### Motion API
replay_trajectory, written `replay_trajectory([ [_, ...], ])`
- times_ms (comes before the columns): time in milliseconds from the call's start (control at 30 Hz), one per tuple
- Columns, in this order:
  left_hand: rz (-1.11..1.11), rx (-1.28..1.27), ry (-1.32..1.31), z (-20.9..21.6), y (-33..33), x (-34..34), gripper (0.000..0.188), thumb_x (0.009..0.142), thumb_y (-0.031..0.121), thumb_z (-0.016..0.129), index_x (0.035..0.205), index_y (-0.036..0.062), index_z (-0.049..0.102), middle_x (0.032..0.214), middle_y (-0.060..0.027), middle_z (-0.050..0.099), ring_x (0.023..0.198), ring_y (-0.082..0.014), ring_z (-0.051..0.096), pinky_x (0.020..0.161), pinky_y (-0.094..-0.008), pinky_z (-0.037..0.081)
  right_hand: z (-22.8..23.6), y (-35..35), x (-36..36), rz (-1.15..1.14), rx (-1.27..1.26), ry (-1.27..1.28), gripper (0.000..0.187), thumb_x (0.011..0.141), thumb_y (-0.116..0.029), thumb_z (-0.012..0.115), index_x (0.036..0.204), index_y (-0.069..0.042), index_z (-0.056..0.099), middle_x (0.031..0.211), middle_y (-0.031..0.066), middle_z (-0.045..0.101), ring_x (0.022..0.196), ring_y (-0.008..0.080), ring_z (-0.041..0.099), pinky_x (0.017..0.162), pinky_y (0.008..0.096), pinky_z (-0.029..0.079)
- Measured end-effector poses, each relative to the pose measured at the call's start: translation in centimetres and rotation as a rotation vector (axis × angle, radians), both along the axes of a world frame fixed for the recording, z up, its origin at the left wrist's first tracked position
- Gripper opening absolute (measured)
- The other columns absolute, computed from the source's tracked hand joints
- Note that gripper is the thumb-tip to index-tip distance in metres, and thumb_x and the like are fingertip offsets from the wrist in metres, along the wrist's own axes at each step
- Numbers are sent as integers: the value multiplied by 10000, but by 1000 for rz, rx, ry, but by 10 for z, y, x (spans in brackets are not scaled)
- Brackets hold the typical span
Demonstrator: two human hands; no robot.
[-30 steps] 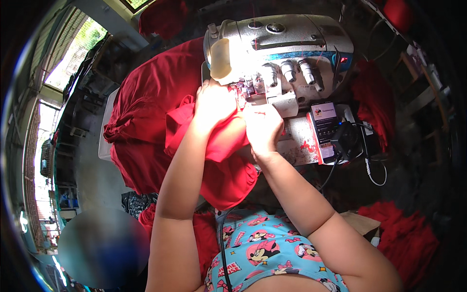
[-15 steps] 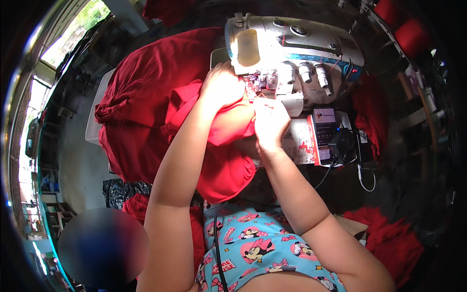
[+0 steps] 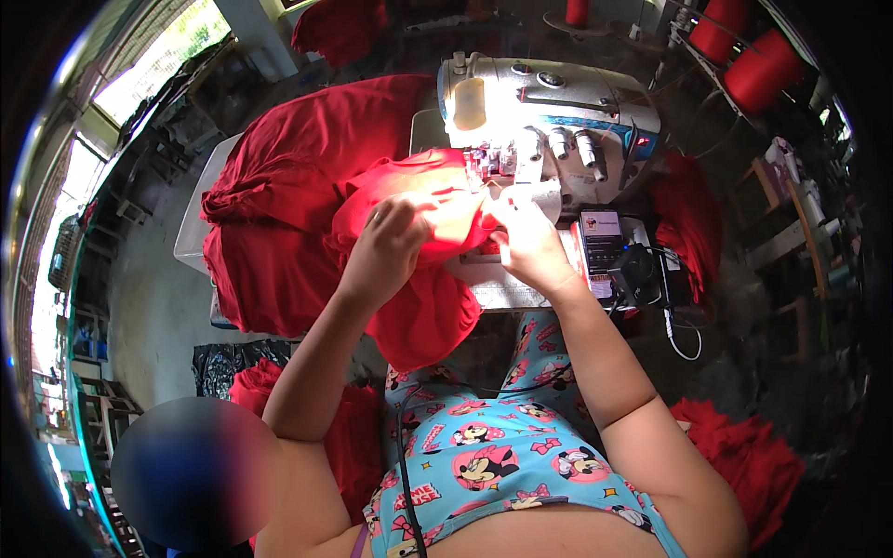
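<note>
The red fabric (image 3: 419,177) lies just beside the overlock sewing machine's (image 3: 586,91) stitching area. The right hand (image 3: 532,240) pinches the fabric's edge; the left hand (image 3: 383,249) curls over it, grip unclear. Keeping layers aligned, folds smoothed and fingers clear should help.

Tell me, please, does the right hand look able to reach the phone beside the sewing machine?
Probably yes: the phone lies just right of the right hand, nothing seems to stand between, though a black device partly overlaps it.
</note>
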State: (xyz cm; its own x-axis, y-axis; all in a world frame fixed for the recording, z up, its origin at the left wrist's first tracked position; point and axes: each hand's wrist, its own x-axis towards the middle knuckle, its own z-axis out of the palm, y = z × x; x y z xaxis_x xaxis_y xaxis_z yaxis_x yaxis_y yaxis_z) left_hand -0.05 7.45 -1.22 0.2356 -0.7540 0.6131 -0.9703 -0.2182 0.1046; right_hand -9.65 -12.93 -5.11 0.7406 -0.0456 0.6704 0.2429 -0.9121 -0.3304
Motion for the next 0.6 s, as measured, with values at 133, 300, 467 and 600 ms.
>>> replay_trajectory([
  [133, 59, -304, 451, 11, -36, 9, 224, 813, -28, 562, 1022, 17, 495, 997, -152, 560, 952, -339, 549, 825, -413, 450, 0, 10, -4, 141, -34, -81, 161, 673, -31, 624, 816, -97, 592, 883, 77, 558, 807, 280, 556, 699, 377, 488],
  [300, 82, -126, -66, 31, -48, 5, 243, 768, 96, 638, 973, -9, 560, 910, -168, 631, 797, -346, 591, 766, -414, 463, -8, -1, -12, 153, 41, -41, 165, 706, -36, 624, 850, -110, 655, 843, 57, 640, 825, 250, 604, 725, 353, 506],
  [467, 242, 132, 368, 48, -55, -8, 172, 792, 112, 575, 909, 49, 685, 839, -163, 656, 762, -314, 623, 690, -390, 496, 13, -9, -28, 30, 254, 109, 170, 746, -45, 645, 879, -129, 711, 782, 92, 661, 737, 264, 633, 667, 352, 512],
  [600, 89, -113, 444, 20, -55, 3, 225, 818, 102, 522, 968, 48, 681, 820, -162, 662, 732, -308, 631, 643, -365, 499, 14, 2, -12, 88, 331, 23, 148, 759, -12, 684, 898, -56, 703, 817, 125, 672, 743, 254, 641, 681, 327, 499],
])
